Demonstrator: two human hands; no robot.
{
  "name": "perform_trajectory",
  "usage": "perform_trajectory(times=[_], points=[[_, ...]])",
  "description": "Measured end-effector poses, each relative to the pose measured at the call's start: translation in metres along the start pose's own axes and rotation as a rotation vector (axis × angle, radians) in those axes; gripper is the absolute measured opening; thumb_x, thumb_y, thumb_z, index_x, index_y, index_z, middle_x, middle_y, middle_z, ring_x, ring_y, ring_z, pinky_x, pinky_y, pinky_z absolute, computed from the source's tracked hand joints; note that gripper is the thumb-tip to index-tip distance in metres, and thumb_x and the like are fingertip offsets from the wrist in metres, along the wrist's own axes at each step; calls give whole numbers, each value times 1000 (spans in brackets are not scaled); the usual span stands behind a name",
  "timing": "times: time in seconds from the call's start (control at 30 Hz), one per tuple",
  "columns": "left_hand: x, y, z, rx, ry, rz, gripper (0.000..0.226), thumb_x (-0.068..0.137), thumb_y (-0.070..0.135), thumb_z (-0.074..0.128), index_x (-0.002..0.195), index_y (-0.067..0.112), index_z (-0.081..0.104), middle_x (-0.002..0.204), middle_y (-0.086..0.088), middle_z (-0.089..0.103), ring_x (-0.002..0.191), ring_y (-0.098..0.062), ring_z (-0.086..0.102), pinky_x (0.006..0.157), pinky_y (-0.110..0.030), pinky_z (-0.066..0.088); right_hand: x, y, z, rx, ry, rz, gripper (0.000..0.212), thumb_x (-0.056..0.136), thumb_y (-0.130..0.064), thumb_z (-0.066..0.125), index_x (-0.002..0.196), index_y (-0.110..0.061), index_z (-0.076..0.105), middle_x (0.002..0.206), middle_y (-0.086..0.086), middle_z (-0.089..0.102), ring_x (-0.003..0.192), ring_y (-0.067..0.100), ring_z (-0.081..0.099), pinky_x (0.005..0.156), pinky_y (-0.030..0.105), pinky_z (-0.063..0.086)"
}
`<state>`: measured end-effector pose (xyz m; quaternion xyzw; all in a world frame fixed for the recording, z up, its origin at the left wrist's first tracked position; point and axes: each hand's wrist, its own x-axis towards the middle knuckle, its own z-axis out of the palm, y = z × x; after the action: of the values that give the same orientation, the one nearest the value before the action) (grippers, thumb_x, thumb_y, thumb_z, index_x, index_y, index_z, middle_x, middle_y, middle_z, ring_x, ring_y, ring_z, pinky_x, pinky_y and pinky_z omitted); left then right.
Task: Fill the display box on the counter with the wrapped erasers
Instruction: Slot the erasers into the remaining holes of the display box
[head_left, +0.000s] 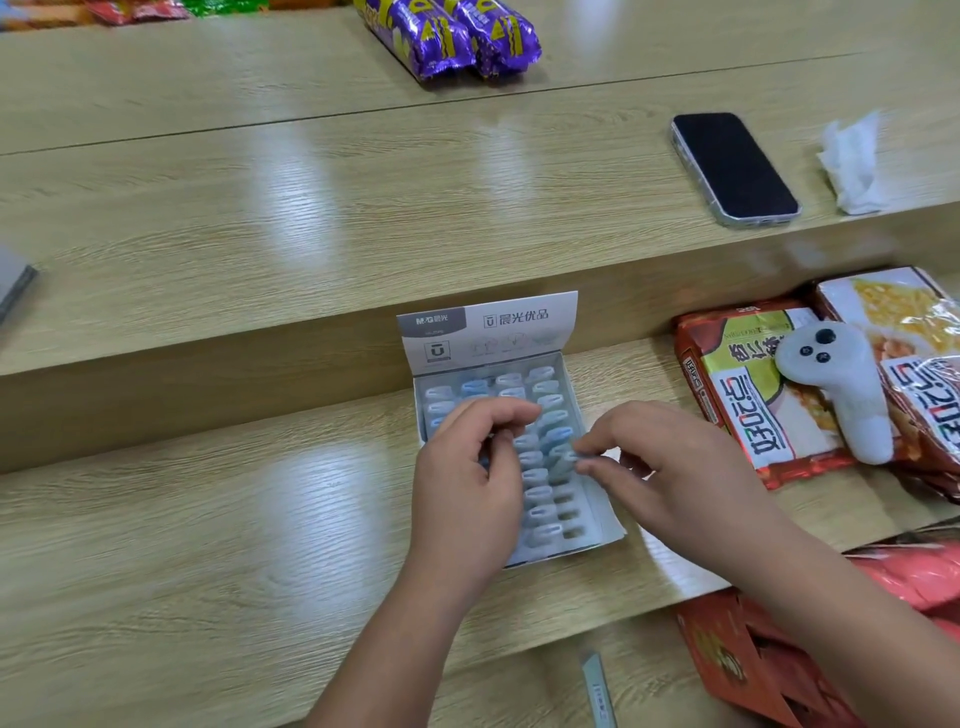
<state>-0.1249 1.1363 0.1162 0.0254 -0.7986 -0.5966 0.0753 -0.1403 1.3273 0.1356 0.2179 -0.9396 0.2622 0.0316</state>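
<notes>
A grey-white display box with an upright printed lid sits on the lower wooden counter step. Rows of pale blue and white wrapped erasers fill most of it. My left hand hovers over the box's left half, fingers curled; whether they hold anything is hidden. My right hand is at the box's right edge, thumb and forefinger pinched on a wrapped eraser just above the right-hand row.
Snack packets with a white controller on them lie to the right. A phone and a crumpled tissue rest on the upper step, purple packets farther back. Red packaging sits at the lower right.
</notes>
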Motion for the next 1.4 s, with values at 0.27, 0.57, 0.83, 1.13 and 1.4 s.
perform_trajectory(times=[0.27, 0.57, 0.83, 1.13, 1.4], points=[[0, -1, 0, 38, -15, 12, 49, 95, -5, 54, 98, 41, 70, 100, 20, 69, 100, -2, 67, 79, -11, 50, 1, 1, 1, -20, 21, -24, 14, 88, -40, 62, 89, -28, 71, 86, -18, 65, 72, -10, 41, 65, 15, 39], [-1, -1, 2, 144, -51, 62, 39, 93, -3, 58, 104, 31, 72, 101, 21, 66, 100, 0, 62, 81, -11, 48, -2, -2, 3, -361, 17, -263, 17, 75, -22, 85, 89, -21, 75, 82, -4, 66, 67, 21, 59, 40, 30, 44], [-1, 11, -13, 112, -112, 39, 43, 91, -4, 63, 103, 37, 68, 105, 21, 64, 97, 4, 61, 82, -6, 45, -23, 0, -2, -162, 163, -80, 19, 92, -28, 63, 104, -23, 76, 96, -5, 69, 77, 19, 63, 54, 33, 51], [-138, -33, -46, -2, 171, 75, 28, 87, 20, 66, 102, 42, 71, 95, 8, 71, 79, -17, 68, 73, -22, 50, -174, -33, 71, 215, 271, 454, 13, 90, -25, 61, 97, -35, 64, 92, -21, 62, 79, 0, 62, 71, 11, 44], [-204, -100, -4, 102, -65, -239, 30, 81, 34, 62, 101, 56, 66, 91, 14, 68, 74, -7, 67, 66, -20, 53, -205, -3, 160, 60, -131, 827, 38, 83, -41, 71, 116, -28, 57, 108, -8, 63, 97, 8, 63, 73, 31, 52]])
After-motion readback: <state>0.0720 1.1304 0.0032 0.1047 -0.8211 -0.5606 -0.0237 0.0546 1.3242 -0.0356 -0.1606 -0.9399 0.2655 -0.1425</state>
